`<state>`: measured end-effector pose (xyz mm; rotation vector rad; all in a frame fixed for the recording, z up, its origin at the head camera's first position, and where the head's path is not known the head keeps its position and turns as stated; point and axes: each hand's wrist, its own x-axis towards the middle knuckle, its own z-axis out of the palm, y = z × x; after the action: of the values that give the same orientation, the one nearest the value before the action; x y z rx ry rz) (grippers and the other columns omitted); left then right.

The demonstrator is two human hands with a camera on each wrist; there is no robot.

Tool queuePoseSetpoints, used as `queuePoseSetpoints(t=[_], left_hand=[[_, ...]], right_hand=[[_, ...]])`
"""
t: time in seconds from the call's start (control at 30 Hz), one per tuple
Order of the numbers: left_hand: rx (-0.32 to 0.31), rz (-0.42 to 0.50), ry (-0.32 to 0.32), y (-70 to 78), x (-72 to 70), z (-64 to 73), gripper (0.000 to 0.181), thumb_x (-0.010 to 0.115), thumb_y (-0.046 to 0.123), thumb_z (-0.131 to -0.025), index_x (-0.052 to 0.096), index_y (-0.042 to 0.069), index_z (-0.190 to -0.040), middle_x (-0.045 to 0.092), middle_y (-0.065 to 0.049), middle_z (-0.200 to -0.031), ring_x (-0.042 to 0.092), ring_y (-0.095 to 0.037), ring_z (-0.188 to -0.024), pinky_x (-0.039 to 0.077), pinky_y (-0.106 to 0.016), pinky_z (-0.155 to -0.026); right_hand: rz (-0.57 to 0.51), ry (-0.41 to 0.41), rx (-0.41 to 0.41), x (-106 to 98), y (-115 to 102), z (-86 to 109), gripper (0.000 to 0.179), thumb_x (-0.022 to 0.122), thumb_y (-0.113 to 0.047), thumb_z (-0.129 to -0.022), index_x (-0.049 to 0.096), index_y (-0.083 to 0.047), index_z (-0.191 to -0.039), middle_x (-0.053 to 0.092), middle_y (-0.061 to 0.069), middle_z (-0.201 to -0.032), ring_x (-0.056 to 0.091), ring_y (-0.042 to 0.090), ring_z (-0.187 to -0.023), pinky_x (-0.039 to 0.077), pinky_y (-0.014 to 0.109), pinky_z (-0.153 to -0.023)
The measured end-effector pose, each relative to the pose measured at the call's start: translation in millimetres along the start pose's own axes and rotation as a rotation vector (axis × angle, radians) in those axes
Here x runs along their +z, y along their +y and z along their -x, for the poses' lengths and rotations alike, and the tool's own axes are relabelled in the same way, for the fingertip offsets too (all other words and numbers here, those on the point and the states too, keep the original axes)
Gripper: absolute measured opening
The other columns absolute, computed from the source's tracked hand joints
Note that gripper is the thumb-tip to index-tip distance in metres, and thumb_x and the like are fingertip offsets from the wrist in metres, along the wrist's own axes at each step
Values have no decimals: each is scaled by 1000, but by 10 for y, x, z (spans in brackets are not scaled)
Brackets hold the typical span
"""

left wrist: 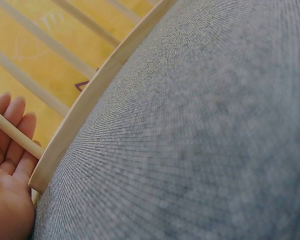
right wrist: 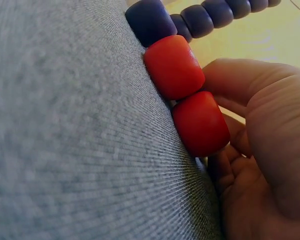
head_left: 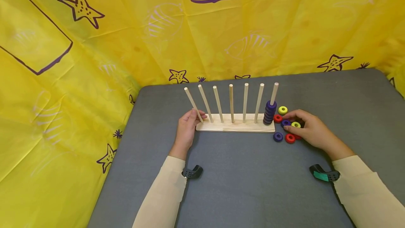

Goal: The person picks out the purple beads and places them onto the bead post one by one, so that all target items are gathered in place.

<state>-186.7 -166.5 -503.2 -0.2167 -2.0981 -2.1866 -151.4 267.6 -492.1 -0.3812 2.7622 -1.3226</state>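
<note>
A wooden peg rack [head_left: 234, 126] with several upright pegs stands on the table. My left hand [head_left: 186, 127] holds its leftmost peg [head_left: 191, 101] near the base; in the left wrist view the fingers [left wrist: 12, 117] lie behind that peg. Several dark purple rings [head_left: 269, 112] are stacked on the rightmost peg. Right of the rack, my right hand [head_left: 310, 129] reaches over loose rings, thumb and a finger at opposite sides of a purple ring [head_left: 285, 123]. In the right wrist view two red rings [right wrist: 174, 67] partly hide the fingertips.
Around the right hand lie a yellow ring [head_left: 283, 110], a red ring [head_left: 277, 118], another purple ring [head_left: 278, 137] and more rings, some partly covered. A grey cloth covers the table [head_left: 240, 182]. Yellow patterned fabric [head_left: 209, 41] hangs behind and to the left.
</note>
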Motion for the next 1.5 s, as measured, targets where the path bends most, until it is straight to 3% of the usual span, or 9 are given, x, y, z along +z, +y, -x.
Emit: queuePoseSetpoints(t=[0.27,0.83,0.93,1.17,1.5], left_hand=[[2,1,4,13,6,8,48,50,28,-119,70,-16,-114,72,-26,-111,73,-28,-105,54,-38,-98],[-1,-11,-5,14,-4,21,50,51,32,-119,70,-13,-116,72,-25,-115,73,-30,-109,55,-40,-101],[3,-13,-7,17,-3,22,50,50,32,-119,70,-13,-116,73,-25,-115,73,-28,-108,55,-40,-101],[11,-11,-12,7,-5,13,49,50,33,-119,70,-13,-116,72,-25,-115,73,-25,-107,54,-41,-102],[20,15,-9,19,13,8,50,49,29,-119,69,-17,-114,74,-19,-108,72,-33,-108,54,-42,-102]], right_hand=[[18,10,-2,6,2,6,35,85,-9,-97,72,-2,-129,69,18,-122,60,33,-108,43,40,-88],[-6,85,-30,4,-6,34,30,84,-7,-98,73,-2,-125,68,18,-121,64,38,-109,43,17,-86],[-5,103,-38,-1,-5,35,30,84,-6,-98,73,-1,-125,67,17,-120,63,34,-106,42,14,-84],[-17,190,-75,-4,12,35,29,83,2,-95,73,2,-122,65,16,-115,57,11,-94,44,8,-79],[-11,309,-95,-19,-38,38,32,84,6,-93,73,4,-123,62,15,-112,54,9,-90,42,5,-77]])
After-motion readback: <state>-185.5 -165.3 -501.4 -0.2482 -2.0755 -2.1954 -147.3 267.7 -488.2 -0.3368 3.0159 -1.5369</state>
